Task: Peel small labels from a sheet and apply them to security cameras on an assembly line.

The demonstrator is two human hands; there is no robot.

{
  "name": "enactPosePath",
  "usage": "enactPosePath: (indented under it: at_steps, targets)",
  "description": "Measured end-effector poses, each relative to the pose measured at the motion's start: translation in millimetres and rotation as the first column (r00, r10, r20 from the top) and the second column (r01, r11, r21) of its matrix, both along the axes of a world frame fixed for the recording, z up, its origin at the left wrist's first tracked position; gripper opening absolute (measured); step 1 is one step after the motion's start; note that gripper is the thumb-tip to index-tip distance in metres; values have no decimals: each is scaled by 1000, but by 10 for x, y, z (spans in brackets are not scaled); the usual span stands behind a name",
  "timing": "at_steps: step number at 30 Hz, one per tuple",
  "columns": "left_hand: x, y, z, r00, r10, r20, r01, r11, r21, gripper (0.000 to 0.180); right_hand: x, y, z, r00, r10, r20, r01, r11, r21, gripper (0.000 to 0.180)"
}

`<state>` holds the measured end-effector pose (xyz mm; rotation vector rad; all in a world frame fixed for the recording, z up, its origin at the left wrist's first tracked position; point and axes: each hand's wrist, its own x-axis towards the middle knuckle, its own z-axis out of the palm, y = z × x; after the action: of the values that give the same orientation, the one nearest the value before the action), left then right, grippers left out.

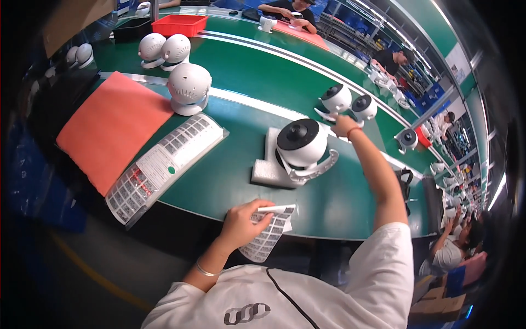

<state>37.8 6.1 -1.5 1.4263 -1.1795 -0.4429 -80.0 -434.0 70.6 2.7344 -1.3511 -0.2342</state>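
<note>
My left hand (244,222) grips a small sheet of printed stickers (269,233) at the near edge of the green bench (230,164). My right hand (344,125) reaches far out and touches a white round fan (335,100) on the conveyor belt, next to a second like fan (364,107). Between my hands a white round fan with a black front (300,143) lies tilted on a white foam block (267,167), its stand toward me.
A long sheet of stickers (161,164) and an orange foam mat (112,129) lie to the left. More white fans (188,88) stand behind them, near a red tray (179,24). Other people work along the belt at the back and right.
</note>
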Motion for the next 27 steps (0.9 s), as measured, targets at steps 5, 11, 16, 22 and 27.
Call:
enactPosePath:
  at_steps: [5,11,16,22,27]
  targets:
    - [-20,-20,15,998,-2,64,6,998,-61,21,-189,-424,-390,982,-122,-143,105,987,-123,67]
    - [-29,-34,45,999,26,40,-25,999,-23,19,-224,-548,-157,988,117,-105,-135,975,-179,27]
    - [-24,-50,64,998,55,41,-54,998,-22,19,-316,-403,303,994,82,67,-71,986,-152,36]
    - [-31,-71,66,999,44,15,-44,999,16,24,-908,-315,216,913,117,391,-164,982,89,34]
    - [-41,-42,54,999,33,-40,-31,998,61,26,-1278,326,328,873,166,459,-199,980,24,30]
